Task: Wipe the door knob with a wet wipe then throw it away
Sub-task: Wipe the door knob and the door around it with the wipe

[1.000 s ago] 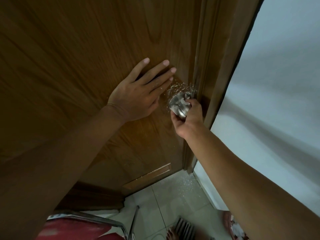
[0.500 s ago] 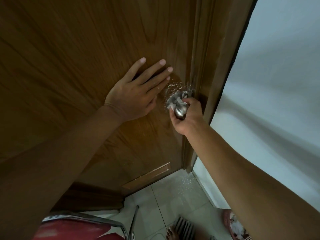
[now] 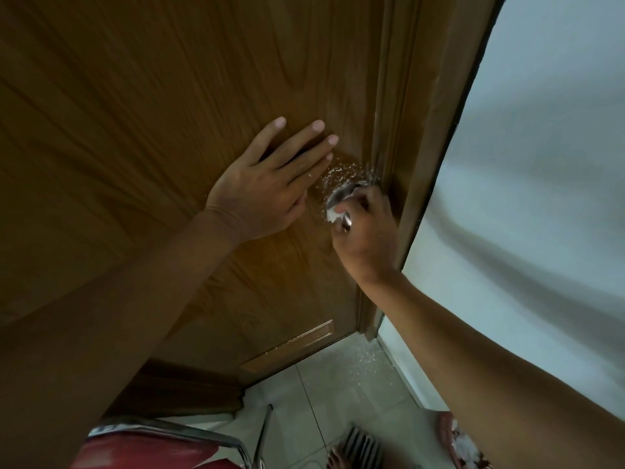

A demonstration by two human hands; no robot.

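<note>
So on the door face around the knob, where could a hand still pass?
Bare wood lies below the left hand and door knob, down to the brass strip. Crowded: the narrow gap between left hand and right hand, which grips the wet wipe, and the knob's frame side.

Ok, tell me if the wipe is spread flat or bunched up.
Bunched: the wipe shows only as a crumpled white wad between right hand and knob.

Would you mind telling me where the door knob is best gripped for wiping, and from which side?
Grip the door knob round its rounded head, coming straight at the door from the front, as the right hand does with the wet wipe. The knob sits close to the frame, so that side looks cramped.
</note>
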